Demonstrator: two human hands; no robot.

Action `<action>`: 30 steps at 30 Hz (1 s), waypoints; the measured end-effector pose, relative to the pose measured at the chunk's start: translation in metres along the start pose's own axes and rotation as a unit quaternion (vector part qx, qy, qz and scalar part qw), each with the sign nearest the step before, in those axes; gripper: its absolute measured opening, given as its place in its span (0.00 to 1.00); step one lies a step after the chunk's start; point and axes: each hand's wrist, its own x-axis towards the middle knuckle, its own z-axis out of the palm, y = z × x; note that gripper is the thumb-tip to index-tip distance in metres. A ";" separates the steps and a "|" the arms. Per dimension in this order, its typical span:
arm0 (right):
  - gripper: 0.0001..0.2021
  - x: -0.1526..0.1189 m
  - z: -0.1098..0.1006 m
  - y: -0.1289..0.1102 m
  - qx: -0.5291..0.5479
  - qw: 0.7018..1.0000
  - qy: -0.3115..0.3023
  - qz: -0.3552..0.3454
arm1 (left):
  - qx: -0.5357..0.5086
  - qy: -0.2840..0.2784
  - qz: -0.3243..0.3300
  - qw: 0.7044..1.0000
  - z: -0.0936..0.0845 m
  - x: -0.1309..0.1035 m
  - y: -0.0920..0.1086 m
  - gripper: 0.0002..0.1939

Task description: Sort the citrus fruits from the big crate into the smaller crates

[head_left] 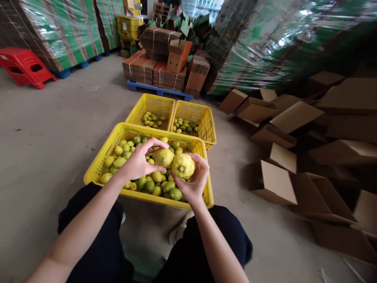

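My left hand (pixel 141 161) grips a yellow lemon (pixel 163 157) between thumb and fingers. In my right hand (pixel 197 179) is a second, bumpier lemon (pixel 183 165), its stem end facing me. The two fruits are side by side, close together or touching. Both hands are above a large yellow crate (pixel 107 137) holding many yellow and green lemons (pixel 119 162). Beyond it, a back left crate (pixel 137 109) and a back right crate (pixel 207 118) each hold a smaller layer of yellow and green lemons.
Open cardboard boxes (pixel 278 182) are heaped on the floor at the right. Bundled flat cartons (pixel 141 70) lie on a blue pallet (pixel 160 91) ahead. A red stool (pixel 28 67) stands far left. Film-wrapped stacks (pixel 70 29) line the back; my knees flank the large crate's near side.
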 end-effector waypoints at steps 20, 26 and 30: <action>0.27 0.013 -0.003 -0.002 0.319 0.763 -0.118 0.550 | -0.169 -0.018 -0.372 0.912 0.028 0.005 -0.031 0.23; 0.21 0.010 0.000 -0.004 0.213 0.902 0.069 0.369 | -0.105 0.069 -0.211 0.969 0.033 0.003 -0.021 0.32; 0.32 0.008 -0.003 -0.003 -0.011 0.993 0.091 0.078 | -0.114 0.084 -0.107 0.984 0.036 0.005 -0.024 0.30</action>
